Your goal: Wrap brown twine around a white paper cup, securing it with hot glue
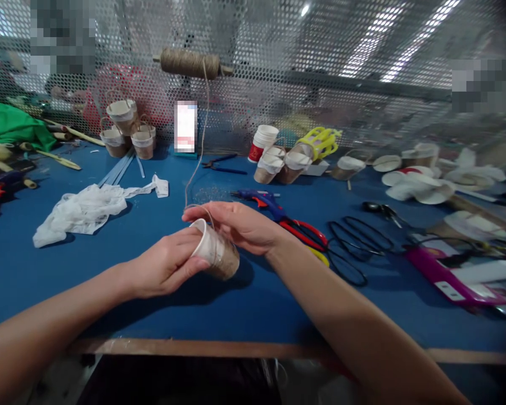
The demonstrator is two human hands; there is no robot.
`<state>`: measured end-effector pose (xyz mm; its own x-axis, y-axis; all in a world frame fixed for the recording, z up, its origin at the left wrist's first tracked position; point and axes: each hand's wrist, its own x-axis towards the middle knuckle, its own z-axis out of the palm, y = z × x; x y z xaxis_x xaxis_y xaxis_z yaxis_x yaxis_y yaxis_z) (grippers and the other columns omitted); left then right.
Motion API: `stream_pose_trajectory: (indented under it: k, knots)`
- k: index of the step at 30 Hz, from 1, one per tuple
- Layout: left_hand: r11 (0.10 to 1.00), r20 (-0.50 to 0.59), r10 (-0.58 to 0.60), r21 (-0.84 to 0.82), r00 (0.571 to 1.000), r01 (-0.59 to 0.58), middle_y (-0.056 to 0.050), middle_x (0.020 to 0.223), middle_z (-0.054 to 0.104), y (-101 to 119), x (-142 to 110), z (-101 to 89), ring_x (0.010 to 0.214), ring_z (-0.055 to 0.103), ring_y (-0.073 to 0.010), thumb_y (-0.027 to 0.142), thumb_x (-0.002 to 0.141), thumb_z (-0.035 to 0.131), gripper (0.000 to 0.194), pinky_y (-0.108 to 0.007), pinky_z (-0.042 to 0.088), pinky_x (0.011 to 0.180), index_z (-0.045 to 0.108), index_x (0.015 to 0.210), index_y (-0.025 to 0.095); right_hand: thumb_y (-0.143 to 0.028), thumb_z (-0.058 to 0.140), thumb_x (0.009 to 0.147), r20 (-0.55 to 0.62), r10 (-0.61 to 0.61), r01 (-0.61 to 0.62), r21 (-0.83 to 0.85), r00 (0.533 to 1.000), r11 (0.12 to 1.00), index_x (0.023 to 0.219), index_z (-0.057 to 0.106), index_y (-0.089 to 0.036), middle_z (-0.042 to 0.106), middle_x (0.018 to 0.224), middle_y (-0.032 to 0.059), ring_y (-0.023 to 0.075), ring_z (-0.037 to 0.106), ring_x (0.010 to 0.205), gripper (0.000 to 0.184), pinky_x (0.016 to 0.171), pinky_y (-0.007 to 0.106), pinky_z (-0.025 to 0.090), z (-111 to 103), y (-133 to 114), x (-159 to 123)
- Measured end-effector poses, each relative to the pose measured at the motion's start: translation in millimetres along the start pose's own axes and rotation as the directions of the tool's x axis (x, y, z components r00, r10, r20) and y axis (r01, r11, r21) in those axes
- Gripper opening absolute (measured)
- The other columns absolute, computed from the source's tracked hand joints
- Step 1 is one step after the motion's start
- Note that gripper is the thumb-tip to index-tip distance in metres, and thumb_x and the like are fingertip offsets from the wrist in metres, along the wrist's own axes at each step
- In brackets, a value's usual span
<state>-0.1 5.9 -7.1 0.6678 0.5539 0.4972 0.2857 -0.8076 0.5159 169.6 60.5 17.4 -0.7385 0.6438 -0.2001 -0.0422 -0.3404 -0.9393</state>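
Observation:
My left hand (172, 261) grips a paper cup (215, 250) by its white rim, fingers inside and thumb outside. The cup is tilted over the table, its lower part wrapped in brown twine. My right hand (240, 222) is closed around a strand of twine (200, 163) beside the cup's far side; its fingertips pinch the strand near the rim. That strand runs up to a spool of twine (189, 63) on a rod at the mesh panel. Part of the right fingers is hidden behind the cup.
On the blue table (152, 315) lie a glue gun (263, 201), red-handled scissors (306, 233), pliers (223, 166) and white lace cloth (84, 211). Twine-wrapped cups (129, 132) stand back left, more cups (270, 164) back right. A purple power strip (451, 278) and black cord lie at right.

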Motion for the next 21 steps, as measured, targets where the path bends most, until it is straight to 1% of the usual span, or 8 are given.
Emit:
stream_pose_trajectory:
  k: [3,5,7,9,12,16,18,21]
  knots:
    - [0.997,0.020,-0.068,-0.044,0.997,0.069,-0.009,0.086,0.060,2,1,-2.4,0.086,0.053,-0.0177,0.018,0.088,0.033,0.022,-0.031,0.044,0.080,0.053,0.087,0.011,-0.031,0.070,0.065,-0.017,-0.028,0.028,0.046,0.999,0.999,0.083,0.068,-0.019,0.066,0.086,0.0017,0.0097,0.058,0.073,0.022,0.067,0.020,0.045,3,-2,-6]
    - [0.987,0.028,-0.136,-0.083,0.990,0.138,-0.008,0.086,0.059,4,1,-3.6,0.084,0.053,-0.0165,0.020,0.088,0.033,0.022,-0.030,0.044,0.078,0.053,0.088,0.012,-0.026,0.070,0.064,-0.079,-0.064,0.069,0.066,0.995,0.995,0.075,0.069,-0.019,0.066,0.089,0.0012,0.0082,0.057,0.071,0.013,0.066,0.019,0.045,4,-2,-7]
    - [0.961,0.027,-0.244,-0.126,0.970,0.245,-0.005,0.081,0.057,4,1,-3.6,0.075,0.052,-0.0146,0.025,0.088,0.033,0.025,-0.027,0.044,0.071,0.054,0.084,0.012,-0.024,0.070,0.064,-0.143,-0.113,0.124,0.070,0.983,0.990,0.069,0.068,-0.018,0.066,0.091,0.0005,0.0072,0.057,0.071,0.008,0.066,0.019,0.045,4,-2,-7]
    - [0.911,0.026,-0.364,-0.198,0.931,0.361,-0.002,0.073,0.055,4,1,-2.6,0.066,0.049,-0.0123,0.031,0.089,0.032,0.030,-0.024,0.044,0.063,0.054,0.079,0.013,-0.024,0.070,0.064,-0.203,-0.179,0.190,0.037,0.963,0.981,0.066,0.068,-0.019,0.067,0.086,-0.0009,0.0064,0.056,0.070,0.006,0.067,0.019,0.045,2,-1,-7]
    - [0.801,0.024,-0.502,-0.365,0.864,0.475,-0.001,0.066,0.054,1,1,0.0,0.059,0.047,-0.0107,0.040,0.087,0.034,0.036,-0.023,0.043,0.058,0.055,0.078,0.012,-0.026,0.070,0.065,-0.283,-0.315,0.297,-0.106,0.906,0.949,0.067,0.068,-0.021,0.066,0.073,-0.0032,0.0061,0.056,0.069,0.006,0.065,0.018,0.043,-2,-2,-8]
    - [0.657,0.040,-0.601,-0.544,0.799,0.522,-0.001,0.067,0.056,-4,3,2.6,0.060,0.049,-0.0105,0.048,0.083,0.039,0.041,-0.023,0.044,0.061,0.057,0.079,0.011,-0.028,0.070,0.065,-0.337,-0.478,0.372,-0.334,0.811,0.866,0.070,0.069,-0.022,0.067,0.073,-0.0031,0.0068,0.056,0.067,0.007,0.066,0.021,0.044,-4,-4,-12]
    - [0.628,0.040,-0.618,-0.575,0.785,0.524,-0.001,0.066,0.055,-5,3,3.1,0.059,0.048,-0.0097,0.049,0.082,0.041,0.041,-0.022,0.043,0.059,0.057,0.078,0.012,-0.029,0.069,0.066,-0.359,-0.525,0.368,-0.420,0.772,0.829,0.070,0.068,-0.021,0.068,0.074,-0.0022,0.0081,0.057,0.066,0.008,0.068,0.023,0.045,-3,-6,-14]
    - [0.624,0.044,-0.635,-0.559,0.771,0.546,0.000,0.064,0.053,-5,4,2.8,0.057,0.046,-0.0090,0.047,0.084,0.040,0.040,-0.021,0.041,0.057,0.056,0.076,0.012,-0.030,0.068,0.067,-0.375,-0.564,0.346,-0.508,0.735,0.789,0.070,0.068,-0.020,0.068,0.075,-0.0012,0.0096,0.059,0.067,0.010,0.068,0.025,0.046,-1,-6,-15]
